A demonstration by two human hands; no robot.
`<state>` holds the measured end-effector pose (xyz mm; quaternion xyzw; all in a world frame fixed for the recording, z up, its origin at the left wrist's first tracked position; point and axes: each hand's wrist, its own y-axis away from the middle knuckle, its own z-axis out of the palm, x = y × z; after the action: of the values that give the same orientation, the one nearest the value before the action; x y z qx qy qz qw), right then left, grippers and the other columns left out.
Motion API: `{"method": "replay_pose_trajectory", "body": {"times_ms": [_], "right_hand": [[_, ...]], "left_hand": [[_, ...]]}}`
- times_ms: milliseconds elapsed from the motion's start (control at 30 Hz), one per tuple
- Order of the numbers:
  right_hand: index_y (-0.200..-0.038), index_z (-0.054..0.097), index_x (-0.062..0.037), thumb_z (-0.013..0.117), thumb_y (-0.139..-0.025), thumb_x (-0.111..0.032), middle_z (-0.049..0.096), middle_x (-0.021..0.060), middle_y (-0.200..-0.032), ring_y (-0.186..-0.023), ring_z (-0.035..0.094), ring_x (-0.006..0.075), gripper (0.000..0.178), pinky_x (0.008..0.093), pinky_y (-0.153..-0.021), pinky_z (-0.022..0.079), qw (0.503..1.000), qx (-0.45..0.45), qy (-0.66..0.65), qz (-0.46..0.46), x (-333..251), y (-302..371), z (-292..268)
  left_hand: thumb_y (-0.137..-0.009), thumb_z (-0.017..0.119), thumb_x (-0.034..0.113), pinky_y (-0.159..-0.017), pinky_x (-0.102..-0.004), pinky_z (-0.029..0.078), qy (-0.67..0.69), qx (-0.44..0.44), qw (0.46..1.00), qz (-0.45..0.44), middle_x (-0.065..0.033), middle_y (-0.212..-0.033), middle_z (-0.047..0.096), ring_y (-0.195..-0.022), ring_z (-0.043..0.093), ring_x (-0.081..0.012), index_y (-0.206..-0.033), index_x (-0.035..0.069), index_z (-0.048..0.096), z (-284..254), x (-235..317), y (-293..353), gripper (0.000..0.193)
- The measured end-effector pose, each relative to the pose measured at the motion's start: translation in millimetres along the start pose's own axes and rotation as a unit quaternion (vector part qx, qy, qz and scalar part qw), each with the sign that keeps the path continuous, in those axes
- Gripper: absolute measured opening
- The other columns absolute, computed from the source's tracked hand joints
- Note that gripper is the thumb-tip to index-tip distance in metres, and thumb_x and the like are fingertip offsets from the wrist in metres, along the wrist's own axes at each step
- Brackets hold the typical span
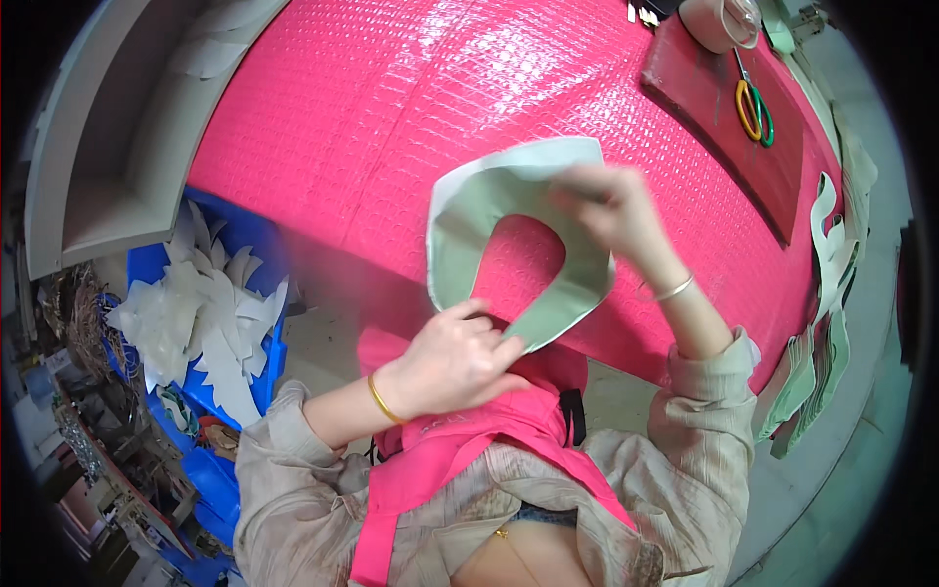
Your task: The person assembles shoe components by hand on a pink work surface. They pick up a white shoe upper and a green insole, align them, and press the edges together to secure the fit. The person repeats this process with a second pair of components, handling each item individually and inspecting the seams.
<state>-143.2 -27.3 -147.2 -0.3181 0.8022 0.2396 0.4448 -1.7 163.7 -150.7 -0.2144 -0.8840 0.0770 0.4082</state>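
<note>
A pale green U-shaped piece (460, 210), which looks like a shoe upper, is held over the near edge of the pink-covered table. Its rim is whitish, and through its rounded cut-out shows the pink cover. My left hand (455, 357) has its fingers closed around the lower ends of the piece, close to my pink apron (430, 465). At the upper right part of the piece is my right hand (611, 215), fingers bent and smeared by motion. Whether those fingers grip the material or only touch it cannot be made out.
The pink quilted cover (372, 108) spreads ahead. Scissors with yellow and green handles (753, 112) lie on a dark red board (724, 137) beside a whitish roll (719, 22). A blue bin (274, 362) of pale cut pieces (210, 303) stands left; pale green strips (817, 333) hang at right.
</note>
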Motion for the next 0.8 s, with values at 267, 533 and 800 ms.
{"method": "replay_pose_trajectory", "body": {"times_ms": [267,533,800], "right_hand": [[-0.097,0.062,-0.001,0.067,-0.074,-0.008,0.064,0.0059,-0.089,-0.08,0.06,0.0143,0.024,0.027,-0.071,0.049,0.997,-0.01,0.022,0.072,42.3,-5.2,-51.0],[-0.088,0.056,-0.0069,0.071,-0.06,-0.01,0.055,0.0061,-0.1,-0.1,0.052,0.0246,0.032,0.0384,-0.096,0.033,0.848,-0.26,0.399,-0.231,-25.9,-37.5,25.3],[-0.075,0.058,-0.0064,0.064,-0.064,-0.003,0.061,0.0028,-0.084,-0.082,0.058,0.0224,0.013,0.0397,-0.089,0.037,0.844,-0.423,0.275,-0.184,-43.9,-35.0,12.1]], "left_hand": [[-0.083,0.055,0.01,-0.064,-0.0358,0.044,0.202,0.064,0.965,-0.155,-0.0119,-0.072,0.056,-0.069,0.055,-0.0283,-0.08,-0.001,0.059,47.6,-8.4,19.3,0.012],[-0.082,0.054,0.01,-0.083,-0.0394,0.044,-0.009,0.104,0.986,-0.127,-0.0183,-0.097,0.056,-0.098,0.053,-0.0345,-0.091,-0.004,0.058,48.9,1.0,1.0,0.017],[-0.084,0.052,0.012,-0.082,-0.0389,0.044,0.018,0.081,0.98,-0.178,-0.0184,-0.098,0.054,-0.095,0.052,-0.0333,-0.092,-0.005,0.057,41.6,5.8,0.4,0.019]]}}
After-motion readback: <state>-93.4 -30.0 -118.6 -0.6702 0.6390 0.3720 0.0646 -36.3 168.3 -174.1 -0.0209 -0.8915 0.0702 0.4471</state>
